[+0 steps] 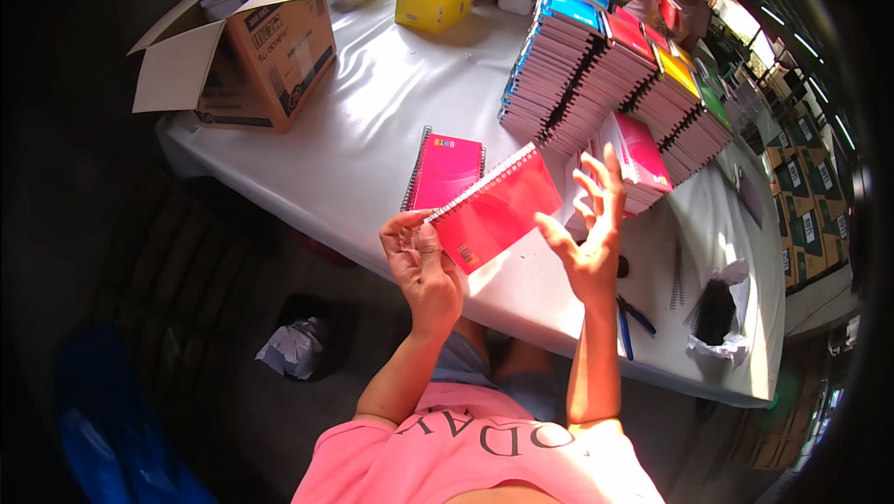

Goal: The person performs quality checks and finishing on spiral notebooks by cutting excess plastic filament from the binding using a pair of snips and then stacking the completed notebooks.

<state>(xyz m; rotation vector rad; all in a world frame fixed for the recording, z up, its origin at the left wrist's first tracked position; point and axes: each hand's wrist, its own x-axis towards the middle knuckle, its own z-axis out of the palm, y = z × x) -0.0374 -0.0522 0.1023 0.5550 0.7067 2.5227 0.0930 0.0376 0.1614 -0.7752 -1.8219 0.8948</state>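
My left hand (424,267) grips a bright red spiral notebook (503,211) by one corner, beside the end of its light wire coil. The notebook is tilted above the table's near edge, its coil side facing away from me. My right hand (593,234) is raised to the right of it, fingers spread, holding nothing. Behind the held notebook, a pink spiral notebook (449,161) lies on the table, partly covered. Just beyond my right hand sits a short pile of pink-covered books (643,155), partly hidden by my fingers.
Tall stacks of spiral notebooks (568,57) stand at the back right. An open carton (284,57) and a yellow box (433,1) are at the back left. Pliers (629,322), loose coils (677,276) and a paper-lined container (722,313) lie right. Another person (666,1) holds something red.
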